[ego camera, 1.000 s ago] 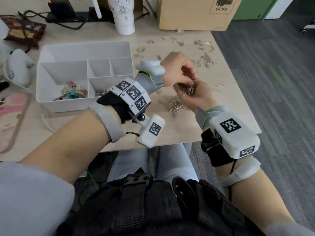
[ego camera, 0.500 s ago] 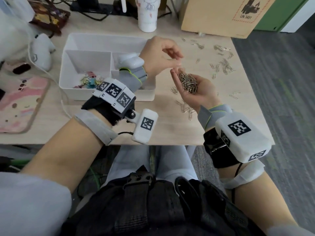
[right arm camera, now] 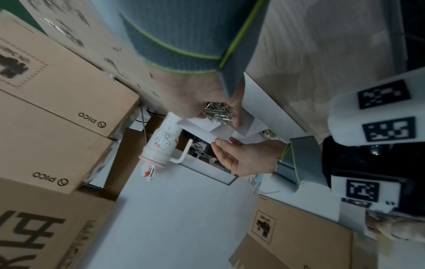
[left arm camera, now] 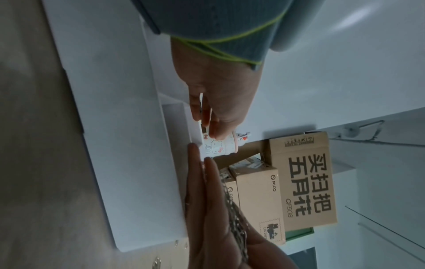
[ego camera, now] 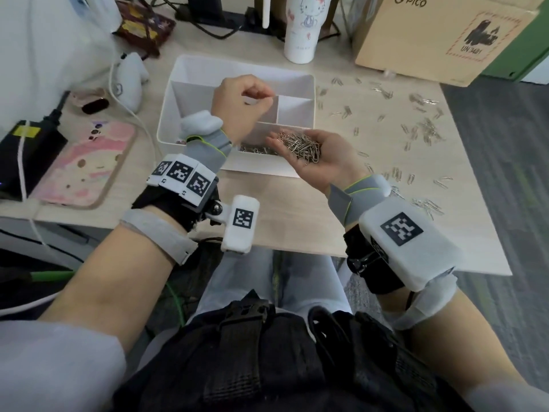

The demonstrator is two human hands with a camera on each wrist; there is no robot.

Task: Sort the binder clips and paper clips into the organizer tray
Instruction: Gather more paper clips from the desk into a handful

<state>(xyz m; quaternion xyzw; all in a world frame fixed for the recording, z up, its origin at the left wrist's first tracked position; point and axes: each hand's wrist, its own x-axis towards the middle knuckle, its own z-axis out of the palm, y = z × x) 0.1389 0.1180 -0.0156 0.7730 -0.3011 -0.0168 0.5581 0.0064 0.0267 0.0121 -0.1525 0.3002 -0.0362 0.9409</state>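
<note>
The white organizer tray [ego camera: 297,81] stands mid-table. My right hand [ego camera: 282,153] lies palm up with fingers nearly straight, carrying a heap of silver paper clips [ego camera: 301,145] just above the tray's front right compartment, where more paper clips [ego camera: 257,149] lie. The right wrist view shows the same heap of clips [right arm camera: 218,112] in my right hand [right arm camera: 214,109]. My left hand [ego camera: 264,98] hovers over the tray's middle, fingers loosely curled, holding nothing I can see. My left wrist hides most of the compartment with the coloured binder clips. Loose paper clips [ego camera: 421,132] are scattered on the table to the right.
A white cartoon tumbler [ego camera: 301,28] and a cardboard box [ego camera: 445,40] stand behind the tray. A pink-cased phone [ego camera: 86,165], a black adapter [ego camera: 26,156] and a white controller [ego camera: 130,78] lie to the left. The table's front edge [ego camera: 282,248] is near my wrists.
My right hand turned palm up and carried the heap of paper clips left to the tray's front compartment. My left hand came off the heap and moved over the tray.
</note>
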